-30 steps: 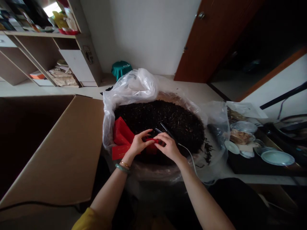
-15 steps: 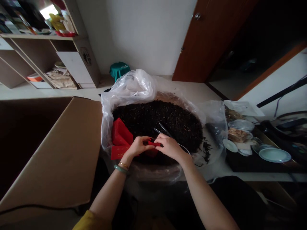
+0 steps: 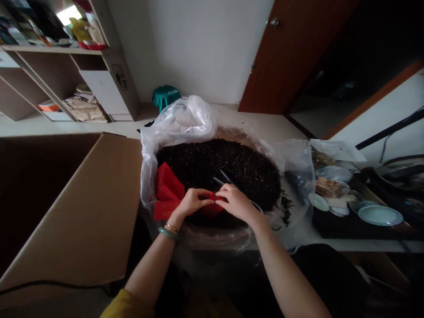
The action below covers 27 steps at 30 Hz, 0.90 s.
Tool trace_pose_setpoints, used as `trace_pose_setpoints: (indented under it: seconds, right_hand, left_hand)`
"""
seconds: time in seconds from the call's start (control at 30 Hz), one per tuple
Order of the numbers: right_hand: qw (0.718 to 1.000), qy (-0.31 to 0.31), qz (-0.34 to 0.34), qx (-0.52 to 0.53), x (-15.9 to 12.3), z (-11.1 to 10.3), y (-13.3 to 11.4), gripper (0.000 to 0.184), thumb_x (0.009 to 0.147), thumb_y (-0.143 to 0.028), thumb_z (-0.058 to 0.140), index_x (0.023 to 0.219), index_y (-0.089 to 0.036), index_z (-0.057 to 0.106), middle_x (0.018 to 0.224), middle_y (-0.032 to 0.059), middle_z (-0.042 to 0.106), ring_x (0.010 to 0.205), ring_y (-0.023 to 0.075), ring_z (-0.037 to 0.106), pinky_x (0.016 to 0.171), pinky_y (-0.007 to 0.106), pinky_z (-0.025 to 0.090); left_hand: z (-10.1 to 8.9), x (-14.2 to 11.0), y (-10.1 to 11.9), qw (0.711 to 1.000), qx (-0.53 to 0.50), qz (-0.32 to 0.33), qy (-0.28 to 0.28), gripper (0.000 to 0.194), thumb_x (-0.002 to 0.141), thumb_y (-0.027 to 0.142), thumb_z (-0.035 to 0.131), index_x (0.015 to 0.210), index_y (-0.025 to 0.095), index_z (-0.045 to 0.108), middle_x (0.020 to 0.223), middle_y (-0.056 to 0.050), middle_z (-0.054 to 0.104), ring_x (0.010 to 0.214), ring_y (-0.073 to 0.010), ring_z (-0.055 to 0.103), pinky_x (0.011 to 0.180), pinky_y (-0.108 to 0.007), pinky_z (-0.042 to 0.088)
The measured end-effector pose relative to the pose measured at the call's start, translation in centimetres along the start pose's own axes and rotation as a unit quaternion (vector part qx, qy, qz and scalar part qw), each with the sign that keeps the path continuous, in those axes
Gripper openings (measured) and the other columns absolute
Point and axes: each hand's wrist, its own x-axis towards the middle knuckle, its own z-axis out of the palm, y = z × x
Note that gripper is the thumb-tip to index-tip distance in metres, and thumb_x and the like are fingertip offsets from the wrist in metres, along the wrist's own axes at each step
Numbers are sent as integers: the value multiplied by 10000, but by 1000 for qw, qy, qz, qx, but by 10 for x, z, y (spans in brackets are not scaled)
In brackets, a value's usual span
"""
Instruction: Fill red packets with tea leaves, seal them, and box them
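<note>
A small red packet (image 3: pixel 212 210) hangs between my hands, its top edge pinched from both sides. My left hand (image 3: pixel 193 202) is closed on the packet's left end, with a green bangle and a gold bracelet on the wrist. On the other end, the fingers of my right hand (image 3: pixel 239 204) are closed too. The two metal tips of tongs or tweezers (image 3: pixel 226 176) stick out beyond my right hand; whether it holds them is hidden. Beneath lies a heap of dark, dry tea-like leaves (image 3: pixel 245 161). More red packets (image 3: pixel 168 183) lie left of my left hand.
Clear plastic lining (image 3: pixel 149 163) surrounds the leaves. A large open cardboard box (image 3: pixel 99 212) stands at left. On the right, a dark tray (image 3: pixel 344 227) carries bowls and bags, including a pale bowl (image 3: pixel 380 214). Behind are a teal-covered bin (image 3: pixel 165 97) and a brown door (image 3: pixel 281 57).
My fingers have drawn slightly closer together along the top of the red packet. The view has shifted very little; the leaves and other packets stay where they were.
</note>
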Motion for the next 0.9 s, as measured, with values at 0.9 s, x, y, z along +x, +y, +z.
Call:
trace_pose_setpoints:
  seconds: [0.9]
  right_hand:
    - [946, 151, 91, 272, 6, 32, 6, 115, 759, -303, 673, 780, -192, 697, 736, 20, 681, 699, 169, 637, 647, 270, 491]
  left_hand:
    - [-2, 1, 6, 977, -201, -44, 52, 363, 586, 430, 809, 652, 134, 610, 610, 2, 659, 566, -116, 593, 550, -209, 446]
